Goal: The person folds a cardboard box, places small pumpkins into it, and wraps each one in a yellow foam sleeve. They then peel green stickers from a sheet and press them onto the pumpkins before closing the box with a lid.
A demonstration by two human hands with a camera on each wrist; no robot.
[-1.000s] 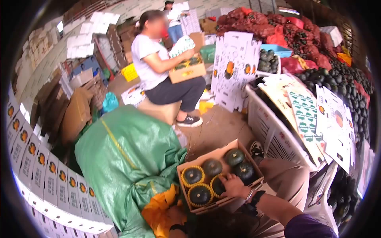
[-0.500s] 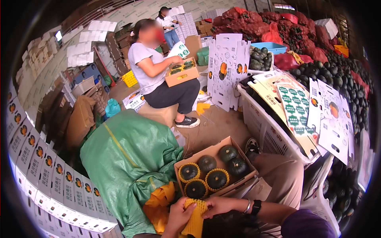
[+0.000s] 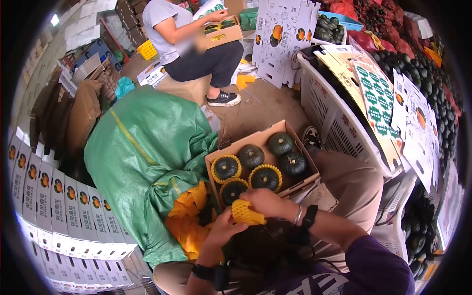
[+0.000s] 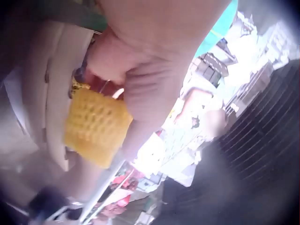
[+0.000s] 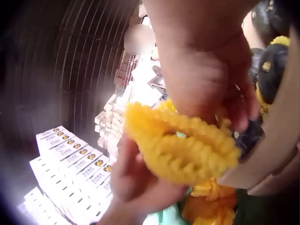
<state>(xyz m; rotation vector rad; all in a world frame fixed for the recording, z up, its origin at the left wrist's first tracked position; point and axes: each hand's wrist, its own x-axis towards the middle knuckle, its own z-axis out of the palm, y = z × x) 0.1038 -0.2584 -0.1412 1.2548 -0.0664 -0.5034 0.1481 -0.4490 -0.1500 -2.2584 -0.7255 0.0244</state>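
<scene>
A yellow foam net sleeve (image 3: 246,212) is between my two hands, close to the near edge of an open cardboard box (image 3: 301,184). My left hand (image 3: 224,229) grips its left side, thumb on top. On its far side, my right hand (image 3: 269,202) pinches the net with curled fingers. In the right wrist view the foam net (image 5: 192,157) is folded, its rim partly spread. Inside the box sit round dark green squashes: three wear yellow nets, like the front-left squash (image 3: 233,191), and three are bare, like the back-right squash (image 3: 280,143).
A big green sack (image 3: 147,132) bulges left of the box, with orange nets (image 3: 189,221) beside it. White printed cartons (image 3: 59,196) line the left. At right stands a white crate (image 3: 329,118) topped with flat cardboard and a label sheet (image 3: 376,101). A seated person (image 3: 172,39) holds another box.
My right hand left the squashes in the box and joined my left at the yellow net. The net then moved up toward the box, and the head view tilted down.
</scene>
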